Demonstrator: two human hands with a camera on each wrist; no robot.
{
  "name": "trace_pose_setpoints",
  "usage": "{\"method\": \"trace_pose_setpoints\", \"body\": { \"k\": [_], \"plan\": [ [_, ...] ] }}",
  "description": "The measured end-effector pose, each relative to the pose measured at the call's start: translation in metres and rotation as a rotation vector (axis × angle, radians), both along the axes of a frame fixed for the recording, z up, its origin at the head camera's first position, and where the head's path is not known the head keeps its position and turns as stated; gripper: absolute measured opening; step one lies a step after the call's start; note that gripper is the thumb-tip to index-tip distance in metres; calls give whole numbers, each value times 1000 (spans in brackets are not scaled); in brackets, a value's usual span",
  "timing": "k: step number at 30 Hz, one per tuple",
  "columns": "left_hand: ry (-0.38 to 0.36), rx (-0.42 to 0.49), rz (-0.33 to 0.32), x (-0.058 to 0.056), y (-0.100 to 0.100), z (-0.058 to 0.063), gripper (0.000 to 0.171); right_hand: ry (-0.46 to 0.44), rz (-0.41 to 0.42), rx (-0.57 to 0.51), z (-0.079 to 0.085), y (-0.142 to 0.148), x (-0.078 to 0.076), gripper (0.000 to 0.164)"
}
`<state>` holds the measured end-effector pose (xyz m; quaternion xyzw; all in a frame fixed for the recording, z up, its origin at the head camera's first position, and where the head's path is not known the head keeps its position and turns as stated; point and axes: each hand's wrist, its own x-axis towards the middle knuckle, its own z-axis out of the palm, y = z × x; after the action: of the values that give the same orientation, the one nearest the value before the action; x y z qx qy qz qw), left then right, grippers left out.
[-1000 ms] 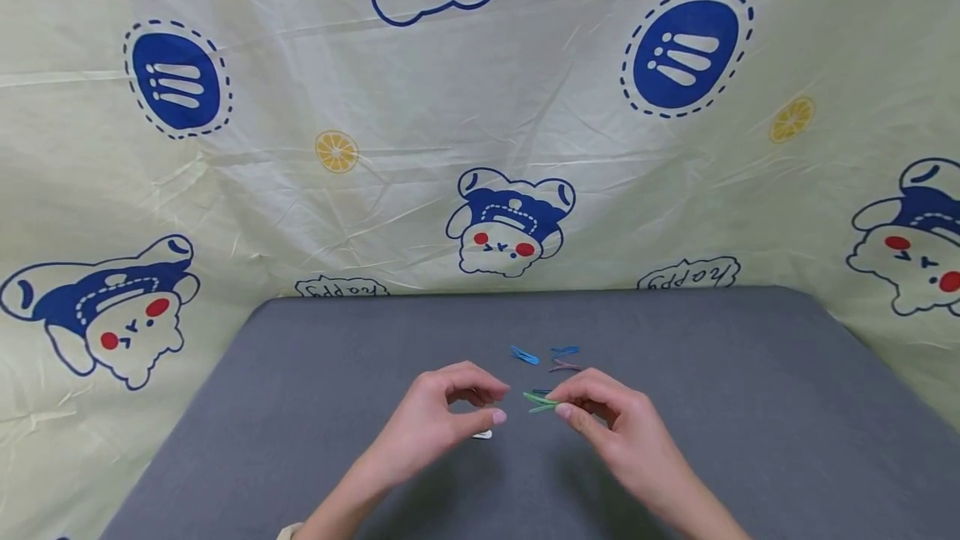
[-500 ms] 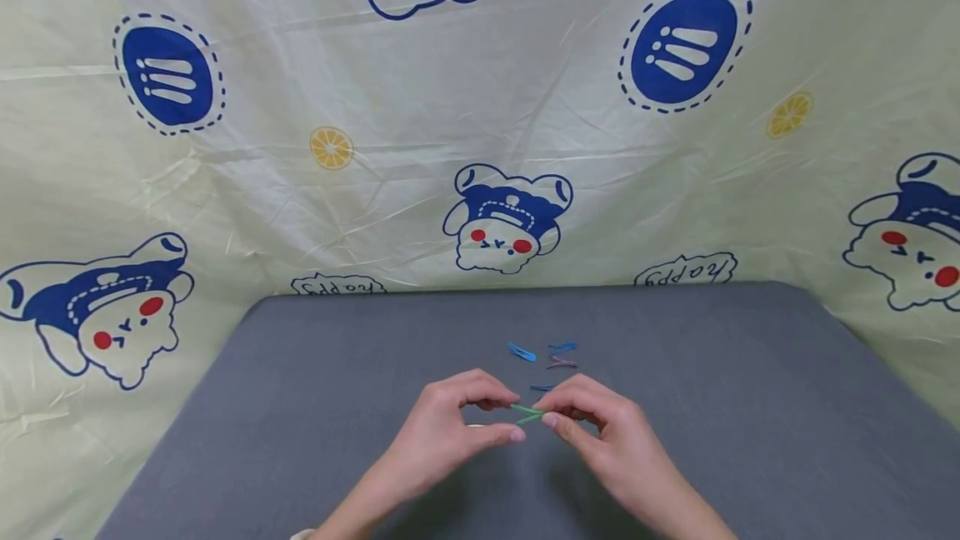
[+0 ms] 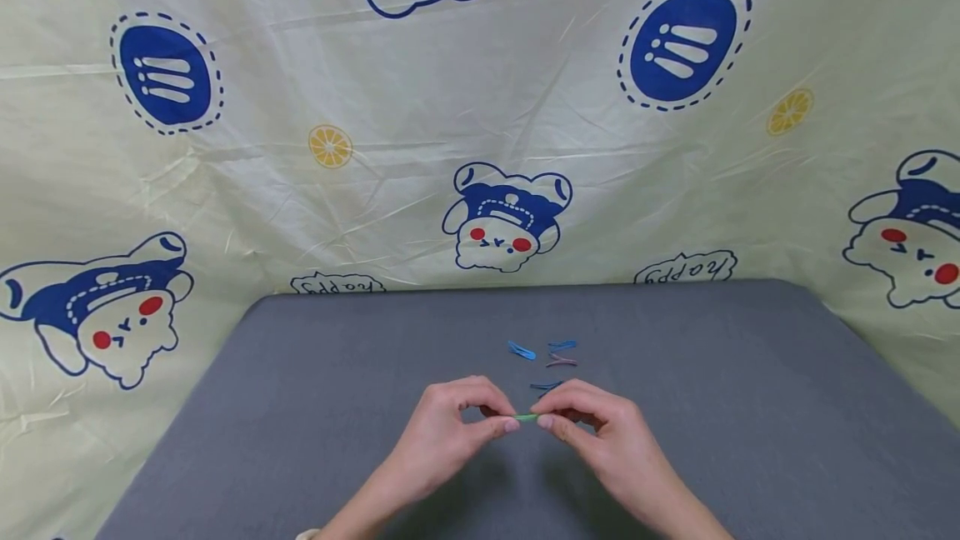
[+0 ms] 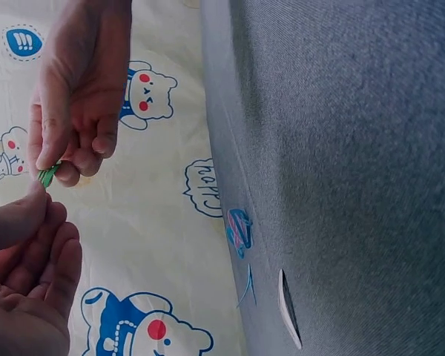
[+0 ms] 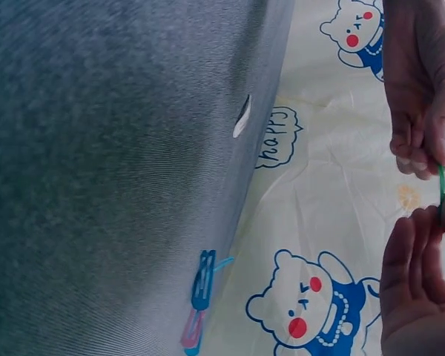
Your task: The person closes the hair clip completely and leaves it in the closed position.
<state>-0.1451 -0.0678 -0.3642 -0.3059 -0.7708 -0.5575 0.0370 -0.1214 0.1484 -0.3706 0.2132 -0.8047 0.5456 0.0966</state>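
Above the table, my left hand [image 3: 452, 425] and right hand [image 3: 606, 425] pinch a green hair clip [image 3: 527, 417] from its two ends. Its two arms lie together in the head view, and the fingertips cover most of it. The left wrist view shows the same green clip [image 4: 49, 175] between both thumbs and fingers. Beyond the hands, on the table, are a light blue hair clip [image 3: 522, 350], a blue one [image 3: 562, 345], a pinkish one [image 3: 562, 361] and a dark blue one [image 3: 545, 387], the last partly behind my right hand.
A white hair clip [image 4: 288, 308] lies on the grey cloth-covered table [image 3: 337, 357]; in the head view my left hand hides it. Behind the table hangs a pale printed curtain [image 3: 405, 123].
The green clip, held by my right hand alone with its arms spread, has come left to my left hand. My left fingers have closed on it and its arms now lie together.
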Motion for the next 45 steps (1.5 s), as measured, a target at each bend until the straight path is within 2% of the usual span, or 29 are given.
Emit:
{"method": "trace_pose_setpoints", "body": {
  "k": [7,10,12,18,22,25,28,32,35,39,41,45],
  "plan": [
    [-59,47,-55,-4,-1,-5,5,6,108,-97,-8,5,-5,10],
    [-69,30,-45,-4,-1,-6,5,-2,113,-115,-10,5,-7,10],
    [-47,19,-23,-3,0,-7,6,1,94,-120,-11,4,-6,10],
    [117,-18,113,2,5,-9,16,70,-37,-87,-11,-4,-1,12],
    [144,-26,165,5,8,-9,20,112,-109,-71,-10,-9,4,16],
    [119,-26,176,6,10,-10,20,88,-129,-77,-11,-10,5,16],
    [83,-19,174,6,10,-10,17,51,-113,-103,-11,-10,5,13],
    [-13,6,134,3,8,-9,9,32,-73,-154,-12,-8,3,10],
    [-87,23,102,1,7,-9,2,66,-37,-192,-13,-6,0,11],
    [-172,57,48,0,7,-9,7,108,-2,-218,-15,-3,-4,12],
    [-210,77,22,-2,6,-9,7,90,3,-225,-15,-2,-4,9],
    [-241,100,10,-3,4,-9,8,43,-10,-240,-14,0,-4,8]
  ]
}}
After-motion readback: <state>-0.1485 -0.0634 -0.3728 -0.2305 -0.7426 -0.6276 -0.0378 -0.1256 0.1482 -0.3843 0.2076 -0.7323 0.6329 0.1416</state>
